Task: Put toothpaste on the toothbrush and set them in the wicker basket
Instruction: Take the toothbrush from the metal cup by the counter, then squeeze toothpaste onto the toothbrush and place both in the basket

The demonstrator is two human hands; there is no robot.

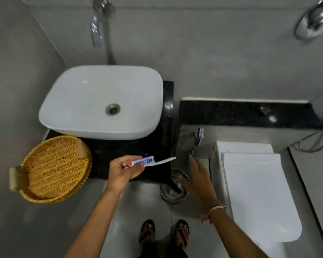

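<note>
My left hand (pixel 122 169) grips both a small white, blue and red toothpaste tube (pixel 145 161) and a white toothbrush (pixel 164 161), held together over the front of the black counter (pixel 119 151). The brush sticks out to the right past the tube. The round wicker basket (pixel 54 168) sits at the counter's left front corner, left of my left hand, with nothing in it. My right hand (pixel 200 178) hovers open with spread fingers to the right of the counter, above the floor, holding nothing.
A white basin (pixel 101 101) fills the counter behind the basket, with a tap (pixel 101 21) on the wall above. A steel bin (pixel 172 187) stands on the floor below my right hand. A closed white toilet (pixel 257 192) is at the right. My sandalled feet (pixel 164 233) are below.
</note>
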